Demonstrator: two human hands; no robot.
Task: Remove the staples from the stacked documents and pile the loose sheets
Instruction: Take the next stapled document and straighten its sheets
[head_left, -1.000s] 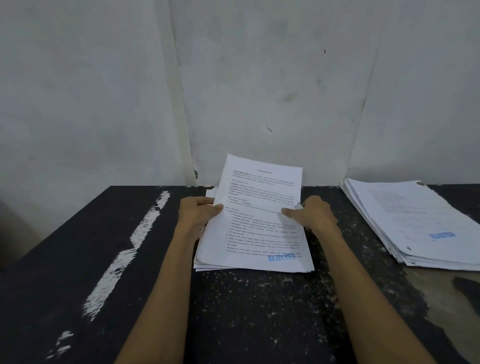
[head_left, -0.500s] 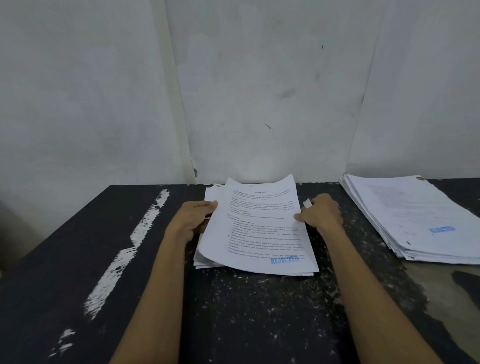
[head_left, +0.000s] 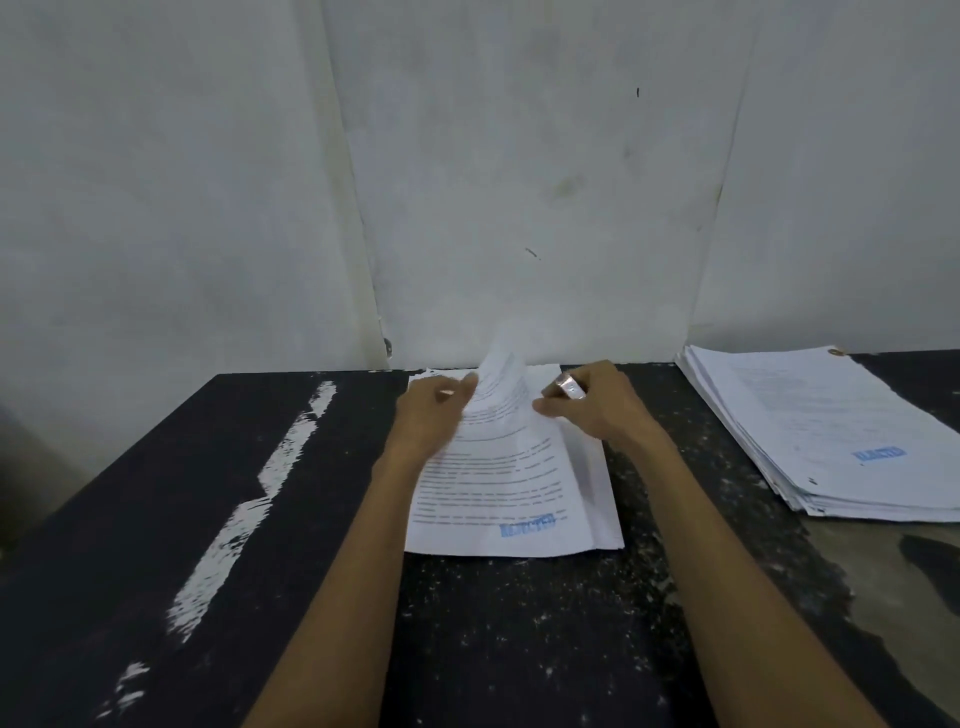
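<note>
Vs half a sec ago: the top sheet (head_left: 498, 467) lay nearly flat; now its far end is lifted and bowed up off the stack, blurred w/ motion. Both hands sit closer to the stack's far edge than before.

The top sheet is printed text w/ a blue stamp (head_left: 527, 525) near its front right corner. Its front half lies flat on the centre stack (head_left: 597, 499). That stack sits mid-table toward the far side, front edge facing the person, w/ lower sheets showing along the right.

Left hand (head_left: 431, 410) is at the sheet's far left edge, fingers curled, thumb against the raised paper, pinching it as far as can be seen. Right hand (head_left: 602, 410) is at the far right edge, fingertips touching the sheet. Its curled fingers also grip a small shiny object (head_left: 569, 387), too small to ID.

A second pile (head_left: 831, 431) of sheets, thicker, lies well apart to the right. It's angled, edges ragged, w/ a second blue stamp (head_left: 880, 453) on top & a small brownish thing (head_left: 836, 352) at its far corner.

Table (head_left: 519, 649) is black, speckled w/ white flecks, w/ a white paint streak (head_left: 270, 467) running down its left side. Pale wall (head_left: 519, 182) stands directly behind.
</note>
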